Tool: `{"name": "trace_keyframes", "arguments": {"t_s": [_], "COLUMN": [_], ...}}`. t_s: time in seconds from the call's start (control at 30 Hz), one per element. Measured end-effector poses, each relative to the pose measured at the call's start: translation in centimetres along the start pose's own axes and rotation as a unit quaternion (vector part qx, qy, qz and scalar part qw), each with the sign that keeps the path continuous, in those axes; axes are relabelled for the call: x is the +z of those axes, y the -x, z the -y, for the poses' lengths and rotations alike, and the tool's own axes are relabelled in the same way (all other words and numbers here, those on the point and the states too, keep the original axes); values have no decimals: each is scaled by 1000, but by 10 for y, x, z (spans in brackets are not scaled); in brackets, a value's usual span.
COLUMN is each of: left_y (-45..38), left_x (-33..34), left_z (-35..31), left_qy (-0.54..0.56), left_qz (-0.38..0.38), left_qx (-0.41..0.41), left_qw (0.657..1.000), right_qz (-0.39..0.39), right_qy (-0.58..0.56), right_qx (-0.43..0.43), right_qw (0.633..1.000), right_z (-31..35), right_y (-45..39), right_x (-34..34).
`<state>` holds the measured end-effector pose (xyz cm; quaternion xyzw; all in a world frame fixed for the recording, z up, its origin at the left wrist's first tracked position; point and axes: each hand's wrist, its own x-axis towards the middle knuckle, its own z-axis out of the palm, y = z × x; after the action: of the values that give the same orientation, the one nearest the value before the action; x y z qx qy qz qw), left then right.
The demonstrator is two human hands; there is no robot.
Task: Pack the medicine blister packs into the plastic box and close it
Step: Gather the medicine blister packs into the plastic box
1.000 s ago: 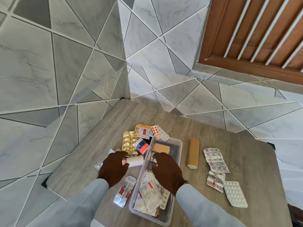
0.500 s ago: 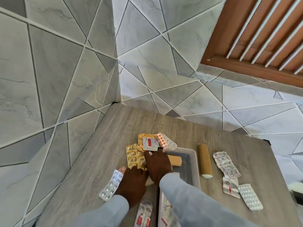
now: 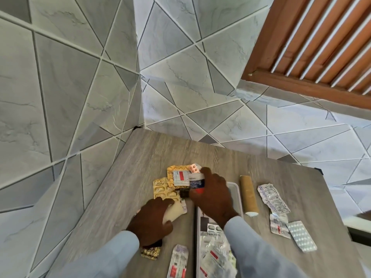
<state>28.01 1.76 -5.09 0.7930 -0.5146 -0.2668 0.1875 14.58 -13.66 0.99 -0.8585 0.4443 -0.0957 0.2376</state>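
The table [image 3: 281, 187] is set in a tiled corner. The box [image 3: 233, 189] (lid off) lies open at the near edge, with blister packs [image 3: 214, 255] inside; more packs [image 3: 274, 199] are spread to its right. A white roll [image 3: 174, 212] is gripped by the left hand [image 3: 152, 221]. A red-and-blue tube [image 3: 197, 184] is gripped by the right hand [image 3: 212, 195], beside the gold packs [image 3: 164, 189].

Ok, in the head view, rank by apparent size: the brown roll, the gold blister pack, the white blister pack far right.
1. Brown roll, longest.
2-3. Gold blister pack and white blister pack look alike; the gold one is partly covered, so unranked.
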Motion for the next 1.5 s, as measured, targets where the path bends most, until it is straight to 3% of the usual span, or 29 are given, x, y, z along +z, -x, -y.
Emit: {"name": "trace_keyframes", "arguments": {"t_s": [0.17,0.37,0.5,0.87,1.07,1.33,1.5], "left_y": [-5,-23,-31,-23,-28,-37,-41], "left_x": [1,9,18,18,21,24,24], "left_z": [-26,-90,-114,-116,-121,-132,-133], "left_qy": [78,190,216,174,154,100,73], "left_qz": [-49,-57,-56,-51,-36,-53,-54], "left_qx": [-23,8,-26,-56,-44,-50,-39], "left_qw": [995,980,974,982,986,992,995], "right_qz": [-41,-35,-38,-9,-13,80,76], "right_qy": [39,131,179,250,289,279,321], "right_qx": [119,105,88,54,-6,-84,-87], "right_qw": [991,985,979,967,957,953,940], "right_z": [-65,-75,-79,-85,-101,-110,-99], "right_y": [23,34,29,31,37,12,21], "right_x": [-30,-19,-2,11,8,-14,-17]}}
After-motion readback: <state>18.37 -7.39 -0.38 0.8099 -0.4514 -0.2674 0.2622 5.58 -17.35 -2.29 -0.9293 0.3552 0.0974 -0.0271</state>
